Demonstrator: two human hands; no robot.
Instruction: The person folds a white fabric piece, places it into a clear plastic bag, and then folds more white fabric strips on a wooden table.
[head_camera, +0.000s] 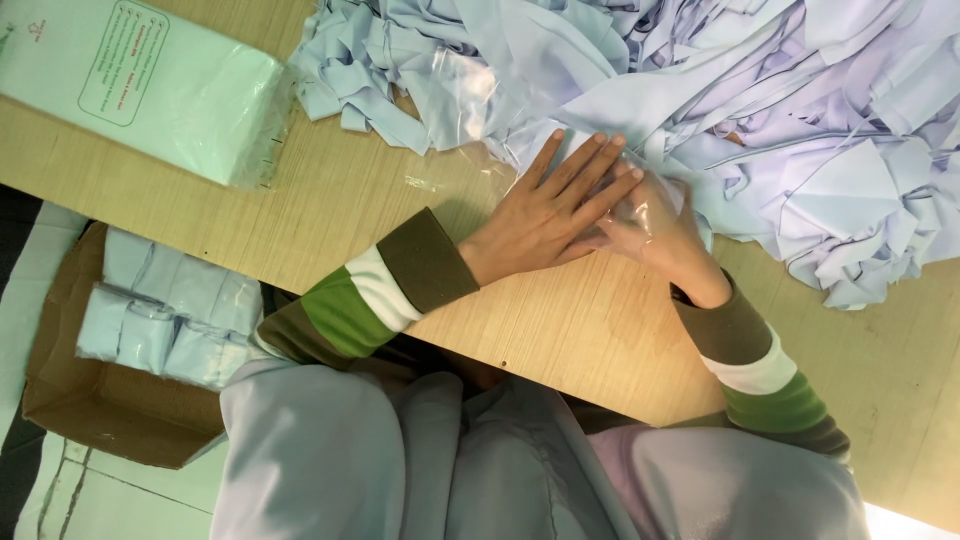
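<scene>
Flat-palmed, left hand (545, 215) lies open, fingers straight and spread, pressing down on a clear plastic bag (610, 185) at the edge of the fabric heap; no grasp, just pressure from above. Right hand (655, 235) sits partly under the left one and inside or beneath the clear film. Its fingers are covered, so cannot tell whether it is clenched or loose.

Plastic bag: transparent, thin, glossy, wrinkled, with glare patches. It lies on the wooden table (330, 200) near the middle of the view, touching the fabric pile (800, 130), with pale blue cloth showing through it. More clear film (460, 90) rests further up on the heap.

Fabric pile: pale blue to lilac, soft matte woven cloth, many crumpled pieces and long narrow strips tangled together, some dark stitched edges. It covers the top right of the table.

Table: light wood grain, smooth, straight front edge.

Sleeves (385, 290): knit, striped brown, white and green, ribbed brown cuffs at both wrists. Grey smooth cloth (400, 460) covers the person's lap below.

Top left on the table: a rectangular wrapped pack (140, 85), pale green, in shiny film, with a printed label panel.

Lower left, below table level: an open brown cardboard box (70, 400), matte, holding folded pale blue packets (165, 310) in clear wrap, stacked side by side.
</scene>
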